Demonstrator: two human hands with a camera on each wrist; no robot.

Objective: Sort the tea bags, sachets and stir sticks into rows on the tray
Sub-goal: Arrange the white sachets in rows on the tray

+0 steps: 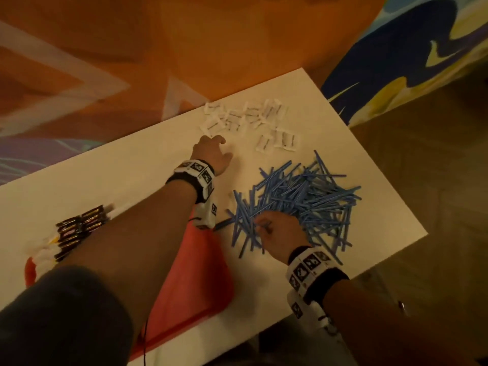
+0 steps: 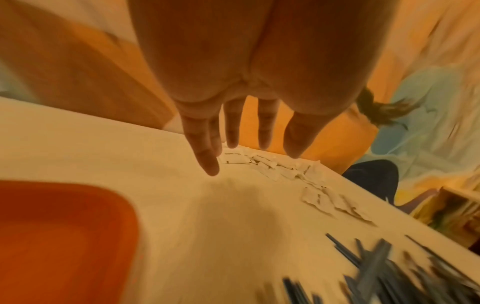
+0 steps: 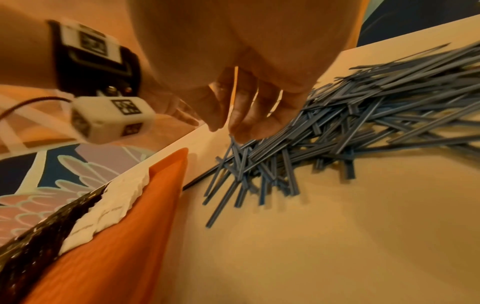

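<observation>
Blue stir sticks (image 1: 298, 202) lie heaped right of the orange tray (image 1: 190, 273); white sachets (image 1: 248, 120) scattered beyond it — dark tea bags (image 1: 79, 231) rowed along its left edge.

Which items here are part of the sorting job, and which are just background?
Job: orange tray; dark sachets and white packets rowed on it; loose white packets; blue stir sticks.
Background: white table; patterned floor.

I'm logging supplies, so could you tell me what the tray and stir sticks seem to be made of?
Tray: probably moulded plastic, smooth orange-red with a rounded raised rim. Stir sticks: likely thin plastic, uniform blue, straight and flat, though coated paper cannot be ruled out.
</observation>
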